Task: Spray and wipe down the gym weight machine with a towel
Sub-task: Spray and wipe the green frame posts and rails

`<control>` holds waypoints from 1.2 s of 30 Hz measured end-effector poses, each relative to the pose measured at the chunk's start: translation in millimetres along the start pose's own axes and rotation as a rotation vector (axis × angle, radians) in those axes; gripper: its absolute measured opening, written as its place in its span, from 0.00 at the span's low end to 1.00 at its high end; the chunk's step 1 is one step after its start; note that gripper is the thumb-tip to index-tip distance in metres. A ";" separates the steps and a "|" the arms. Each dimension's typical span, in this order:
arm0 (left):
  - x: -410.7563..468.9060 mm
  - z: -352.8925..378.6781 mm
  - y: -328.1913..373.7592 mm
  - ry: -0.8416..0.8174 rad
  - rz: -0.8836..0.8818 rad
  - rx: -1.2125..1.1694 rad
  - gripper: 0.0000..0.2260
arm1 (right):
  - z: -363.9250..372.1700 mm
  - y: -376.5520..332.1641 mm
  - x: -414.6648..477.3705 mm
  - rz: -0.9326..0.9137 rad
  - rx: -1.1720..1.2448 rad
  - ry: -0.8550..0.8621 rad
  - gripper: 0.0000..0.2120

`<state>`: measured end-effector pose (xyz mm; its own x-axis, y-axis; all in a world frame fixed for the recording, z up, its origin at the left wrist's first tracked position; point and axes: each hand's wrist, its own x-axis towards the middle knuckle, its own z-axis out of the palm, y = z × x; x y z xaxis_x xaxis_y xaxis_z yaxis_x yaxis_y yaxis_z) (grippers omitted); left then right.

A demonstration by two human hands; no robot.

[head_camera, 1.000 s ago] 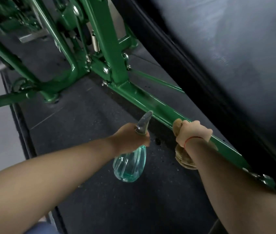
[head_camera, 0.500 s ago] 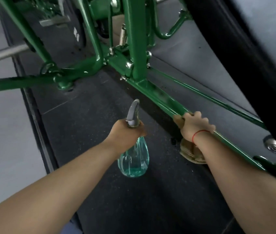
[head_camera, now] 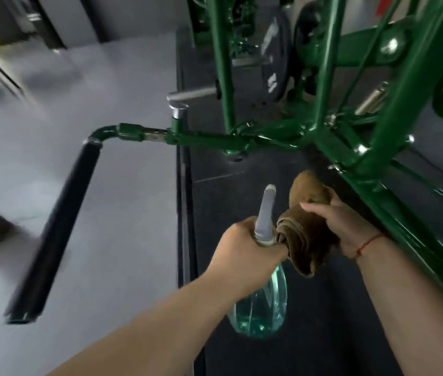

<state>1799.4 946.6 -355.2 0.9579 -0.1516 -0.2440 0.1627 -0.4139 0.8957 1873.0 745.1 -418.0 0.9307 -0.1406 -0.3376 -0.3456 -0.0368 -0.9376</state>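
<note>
Dim, cool light; motion blur at left; wide-angle edge bending.

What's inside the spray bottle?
The spray bottle is see-through teal; liquid seems to sit in its lower bulb, level unclear. Its neck is covered by the left hand gripping it and partly by the brown towel in the right hand.

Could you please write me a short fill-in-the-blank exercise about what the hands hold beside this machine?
1. The left hand grips the bottle around its narrow ____.
2. The right hand holds a ____ towel.
3. The frame is painted ____.
4. The handle on the left has ____ padding.

Missing words: neck; brown; green; black.
</note>
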 end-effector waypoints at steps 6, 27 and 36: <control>17.2 -36.4 -12.1 0.206 -0.021 -0.055 0.09 | 70.5 -56.5 29.6 0.003 0.299 -0.147 0.23; -116.5 -120.4 46.9 0.301 -0.603 -0.354 0.07 | 142.7 -135.2 -93.0 0.616 0.369 -0.168 0.17; -168.0 -211.1 34.9 0.328 -0.728 -0.122 0.08 | 219.2 -167.5 -143.8 0.496 0.236 -0.234 0.26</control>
<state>1694.2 1147.1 -204.5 0.6194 0.3975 -0.6770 0.7790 -0.2037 0.5931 1823.3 988.4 -230.6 0.6755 0.1381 -0.7243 -0.7352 0.2022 -0.6470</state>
